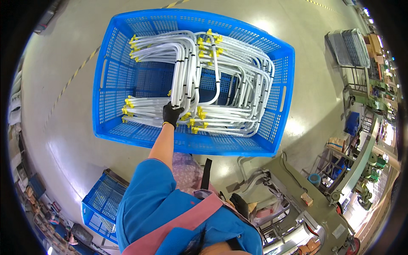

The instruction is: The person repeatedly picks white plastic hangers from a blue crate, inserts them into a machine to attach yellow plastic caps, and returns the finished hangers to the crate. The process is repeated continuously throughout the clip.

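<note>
A large blue perforated crate (193,148) holds several bent white tubes (259,80), U-shaped, with black bands and yellow end fittings. My left hand (172,114), in a black glove, reaches into the crate. Its fingers are closed at the near bend of the left-hand stack of tubes (180,68), and the fingertips are partly hidden. Close by my body, low at the right, is my right hand (240,205), also black-gloved. Its fingers cannot be made out, nor whether it holds anything.
A green-grey machine (297,191) stands close at my right. Behind it runs a line of benches and equipment (361,157). A smaller blue crate (102,199) sits at lower left, and stacked grey baskets (349,47) stand at far right. Yellow-black tape (72,79) crosses the floor.
</note>
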Available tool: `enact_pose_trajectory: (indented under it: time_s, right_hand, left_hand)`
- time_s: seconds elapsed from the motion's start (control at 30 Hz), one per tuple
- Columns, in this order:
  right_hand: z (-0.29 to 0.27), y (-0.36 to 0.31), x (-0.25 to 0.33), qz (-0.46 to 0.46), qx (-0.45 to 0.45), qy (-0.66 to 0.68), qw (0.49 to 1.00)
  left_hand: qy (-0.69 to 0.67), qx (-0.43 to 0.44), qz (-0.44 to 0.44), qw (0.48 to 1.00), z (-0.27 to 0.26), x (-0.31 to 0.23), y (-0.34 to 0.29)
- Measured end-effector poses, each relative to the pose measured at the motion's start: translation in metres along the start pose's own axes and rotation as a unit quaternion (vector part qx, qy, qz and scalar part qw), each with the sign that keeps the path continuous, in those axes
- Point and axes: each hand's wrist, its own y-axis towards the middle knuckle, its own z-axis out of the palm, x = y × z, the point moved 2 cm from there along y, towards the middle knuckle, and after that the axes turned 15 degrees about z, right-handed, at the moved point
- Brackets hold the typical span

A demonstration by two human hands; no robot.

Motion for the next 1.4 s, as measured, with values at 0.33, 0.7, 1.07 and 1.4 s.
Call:
enact_pose_trajectory:
  time_s: [0.33, 0.7, 1.07, 1.4]
  right_hand:
    - [-0.004, 0.007, -0.027, 0.008, -0.019, 0.022, 1.000]
    - [0.002, 0.004, -0.046, -0.016, -0.047, 0.027, 0.998]
    - [-0.008, 0.011, 0.020, -0.076, -0.049, -0.047, 0.995]
    - [-0.031, 0.026, 0.079, -0.115, 0.161, 0.120, 0.973]
  left_hand:
    - [0.040, 0.074, -0.043, 0.996, 0.047, 0.007, 0.008]
    - [0.039, -0.015, -0.080, 0.996, 0.055, -0.008, -0.005]
    - [-0.335, 0.244, 0.032, 0.909, -0.037, -0.099, -0.002]
    - [-0.552, 0.301, 0.054, 0.775, -0.130, -0.301, -0.106]
